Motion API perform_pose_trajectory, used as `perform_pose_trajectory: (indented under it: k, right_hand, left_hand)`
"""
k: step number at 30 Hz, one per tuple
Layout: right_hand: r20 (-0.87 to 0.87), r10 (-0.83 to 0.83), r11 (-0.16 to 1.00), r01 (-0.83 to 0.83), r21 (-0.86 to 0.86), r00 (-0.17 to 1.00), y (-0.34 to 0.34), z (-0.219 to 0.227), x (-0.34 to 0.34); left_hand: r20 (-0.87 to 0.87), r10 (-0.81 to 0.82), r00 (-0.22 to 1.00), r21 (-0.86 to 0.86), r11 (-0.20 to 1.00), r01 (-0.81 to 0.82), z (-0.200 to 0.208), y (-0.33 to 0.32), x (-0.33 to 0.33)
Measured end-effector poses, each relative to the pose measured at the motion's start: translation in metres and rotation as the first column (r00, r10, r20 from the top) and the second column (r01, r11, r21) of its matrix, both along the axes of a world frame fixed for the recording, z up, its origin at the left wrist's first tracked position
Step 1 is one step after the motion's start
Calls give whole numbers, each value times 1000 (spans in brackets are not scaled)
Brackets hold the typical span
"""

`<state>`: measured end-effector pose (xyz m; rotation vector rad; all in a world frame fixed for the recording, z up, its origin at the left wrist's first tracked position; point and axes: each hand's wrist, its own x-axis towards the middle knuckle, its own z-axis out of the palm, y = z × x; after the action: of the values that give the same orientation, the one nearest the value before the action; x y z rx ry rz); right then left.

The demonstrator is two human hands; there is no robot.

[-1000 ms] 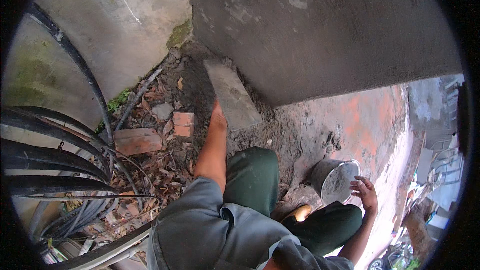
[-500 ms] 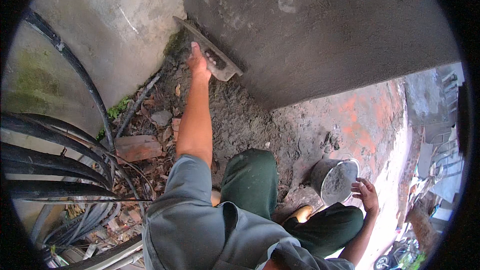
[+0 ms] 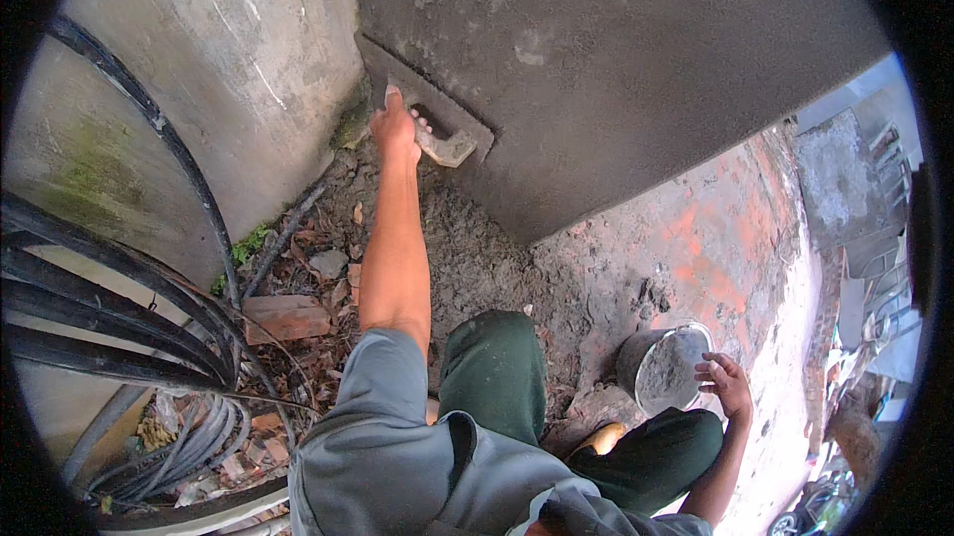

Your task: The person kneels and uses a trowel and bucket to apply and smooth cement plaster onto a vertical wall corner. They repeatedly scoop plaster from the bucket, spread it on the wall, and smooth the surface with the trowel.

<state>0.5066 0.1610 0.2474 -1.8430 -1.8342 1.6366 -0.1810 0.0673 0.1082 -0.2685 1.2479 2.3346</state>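
- L hand (image 3: 399, 129): wrapped round grip of a float (image 3: 455, 119) (flat-bladed, handled), arm near full stretch, fwd & a bit left of body.
- Float loc: up against dark grey wall (image 3: 636, 59), low, close to inner corner w/ light wall (image 3: 229, 49). Blade looks about flat to dark wall; can't tell if whole face touches.
- Key relation: float's long axis slants upper L to lower R in view, roughly along foot of dark wall; upper-L end near corner, lower-R end toward wall's free edge. L hand much nearer; R well apart.
- R hand (image 3: 728, 387): fingers loosely bent, slightly apart, nothing seen in it. Beside rim of bucket (image 3: 636, 359); contact unclear. Grey stuff (image 3: 676, 369) inside.
- Around: rough dirt (image 3: 477, 248) below float; brick (image 3: 288, 319), grey stone (image 3: 330, 263), dry leaves L of forearm; black cables (image 3: 109, 307) bunched far L, clear of arm.
- In way: light wall hems float at corner end. Thin pipe (image 3: 288, 238) lies L of forearm, apart from blade. Green-trousered knee (image 3: 494, 367) sits R of L upper arm, between arm & bucket.
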Motion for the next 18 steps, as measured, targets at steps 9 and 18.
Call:
perform_pose_trajectory:
  k: [9,18]
  right_hand:
    - [73,93,995,-96,30,993,32,-49,27]
    - [583,272,769,-537,347,766,61,-280,113]
  left_hand:
    - [-274,23,962,37,999,-13,96,-13,28]
    - [-33,57,998,-200,978,-63,21,-99,114]
